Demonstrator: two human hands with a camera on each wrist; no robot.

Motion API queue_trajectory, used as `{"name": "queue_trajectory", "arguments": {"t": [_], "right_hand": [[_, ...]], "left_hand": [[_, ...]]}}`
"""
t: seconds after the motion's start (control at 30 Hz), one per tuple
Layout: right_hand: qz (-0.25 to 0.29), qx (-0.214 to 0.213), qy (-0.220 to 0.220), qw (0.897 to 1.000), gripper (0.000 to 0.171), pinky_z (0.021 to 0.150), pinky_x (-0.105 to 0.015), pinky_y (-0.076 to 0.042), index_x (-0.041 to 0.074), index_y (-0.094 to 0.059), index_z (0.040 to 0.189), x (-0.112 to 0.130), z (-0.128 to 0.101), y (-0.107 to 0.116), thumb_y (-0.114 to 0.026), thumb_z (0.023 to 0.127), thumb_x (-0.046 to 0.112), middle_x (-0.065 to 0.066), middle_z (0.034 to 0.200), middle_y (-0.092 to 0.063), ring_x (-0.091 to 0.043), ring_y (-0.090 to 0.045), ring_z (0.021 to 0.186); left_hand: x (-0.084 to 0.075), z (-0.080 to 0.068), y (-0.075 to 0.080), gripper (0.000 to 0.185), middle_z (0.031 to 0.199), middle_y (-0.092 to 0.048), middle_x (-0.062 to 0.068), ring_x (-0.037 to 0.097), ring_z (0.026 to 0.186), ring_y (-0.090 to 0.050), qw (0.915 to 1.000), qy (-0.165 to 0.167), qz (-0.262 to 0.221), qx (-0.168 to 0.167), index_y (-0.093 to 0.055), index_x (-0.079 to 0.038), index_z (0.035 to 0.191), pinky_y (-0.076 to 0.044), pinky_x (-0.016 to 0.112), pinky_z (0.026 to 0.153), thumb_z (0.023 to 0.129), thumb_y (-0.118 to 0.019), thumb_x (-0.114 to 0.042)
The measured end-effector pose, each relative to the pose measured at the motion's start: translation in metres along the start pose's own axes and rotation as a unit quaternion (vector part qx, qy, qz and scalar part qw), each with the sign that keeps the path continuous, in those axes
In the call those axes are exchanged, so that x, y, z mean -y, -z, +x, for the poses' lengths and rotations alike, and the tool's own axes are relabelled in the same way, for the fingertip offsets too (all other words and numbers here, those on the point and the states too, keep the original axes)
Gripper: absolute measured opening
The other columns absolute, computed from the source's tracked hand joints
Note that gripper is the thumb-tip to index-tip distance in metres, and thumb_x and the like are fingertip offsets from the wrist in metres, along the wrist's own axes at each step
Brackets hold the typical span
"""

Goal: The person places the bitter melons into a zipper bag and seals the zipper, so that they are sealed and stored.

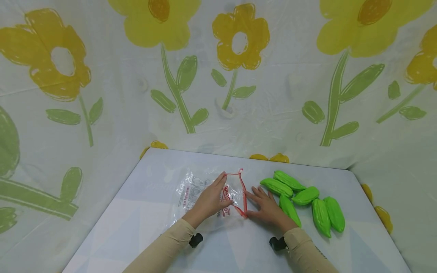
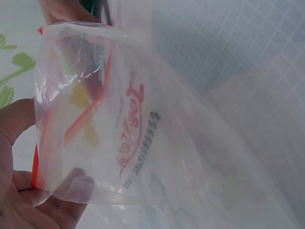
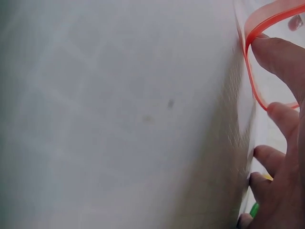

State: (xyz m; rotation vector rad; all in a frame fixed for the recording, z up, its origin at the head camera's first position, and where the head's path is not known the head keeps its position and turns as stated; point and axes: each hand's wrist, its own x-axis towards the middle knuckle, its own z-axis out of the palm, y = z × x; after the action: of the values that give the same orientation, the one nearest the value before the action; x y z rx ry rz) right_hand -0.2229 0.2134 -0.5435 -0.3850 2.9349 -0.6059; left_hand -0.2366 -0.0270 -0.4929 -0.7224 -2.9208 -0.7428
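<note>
A clear plastic bag [image 1: 196, 191] with red and dark print lies on the table, its red-edged mouth spread apart toward the right. My left hand [image 1: 212, 197] holds that mouth; in the left wrist view, curled fingers [image 2: 28, 187] grip the red edge, and a fingertip shows through the film. Against the right side of the red rim [image 3: 251, 76] rest the thumb and index finger of my right hand [image 1: 268, 206], fingers spread. Several bright green, ridged, pod-shaped pieces [image 1: 321, 216] lie just right of that hand, one partly behind its wrist.
The pale table [image 1: 136, 212] has light blue triangles. A white curtain [image 1: 259, 113] with yellow flowers hangs behind its far edge and along both sides. A dark wrist camera [image 1: 278, 243] sits under the right wrist, another [image 1: 196, 240] under the left.
</note>
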Motion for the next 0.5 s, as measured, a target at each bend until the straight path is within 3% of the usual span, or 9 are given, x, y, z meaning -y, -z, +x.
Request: {"name": "queue_trajectory", "arguments": {"t": [0.5], "right_hand": [[0.014, -0.007, 0.007, 1.0, 0.085, 0.111, -0.054, -0.002, 0.036, -0.035, 0.143, -0.0004, -0.002, 0.0007, -0.058, 0.069, 0.073, -0.001, 0.152, -0.026, -0.028, -0.009, 0.142]], "left_hand": [[0.0011, -0.0008, -0.0002, 0.094, 0.155, -0.015, -0.002, 0.023, 0.135, -0.032, 0.9999, -0.013, -0.002, 0.004, -0.022, -0.012, 0.149, -0.036, 0.038, 0.103, 0.076, -0.072, -0.047]]}}
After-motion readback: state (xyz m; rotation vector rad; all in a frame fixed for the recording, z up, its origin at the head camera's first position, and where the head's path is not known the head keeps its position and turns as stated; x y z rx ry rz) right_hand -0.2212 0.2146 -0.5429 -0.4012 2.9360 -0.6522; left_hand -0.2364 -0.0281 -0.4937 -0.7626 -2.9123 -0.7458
